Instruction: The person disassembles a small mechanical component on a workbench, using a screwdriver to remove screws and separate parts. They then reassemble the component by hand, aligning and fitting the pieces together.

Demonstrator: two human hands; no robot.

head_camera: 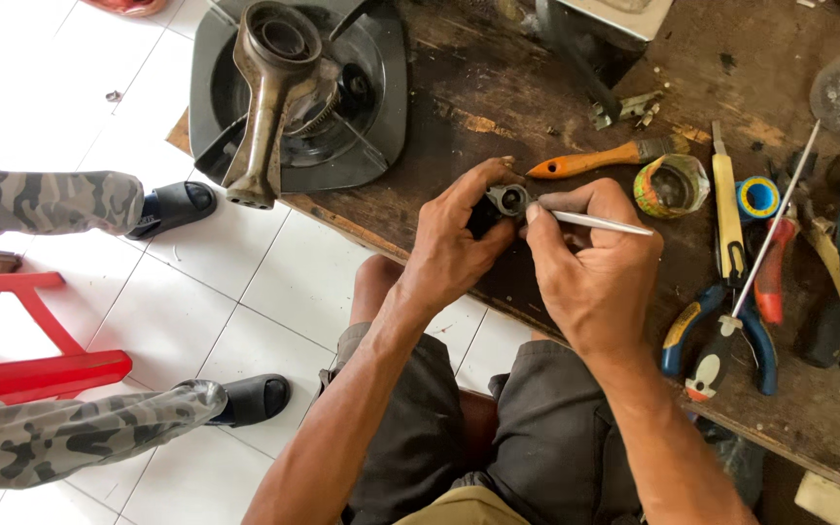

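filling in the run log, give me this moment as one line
left hand: holds small dark metal part | right hand: holds thin metal tool, tip at part | place: worn wooden bench

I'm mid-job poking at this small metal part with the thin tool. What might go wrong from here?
1. The thin tool in the right hand points toward the left hand gripping the small metal part; a slip might jab the thumb.
2. The part is held in the air near the wooden table edge; if dropped, it would likely fall to the tiled floor.
3. The burner overhangs the table corner and may get knocked.
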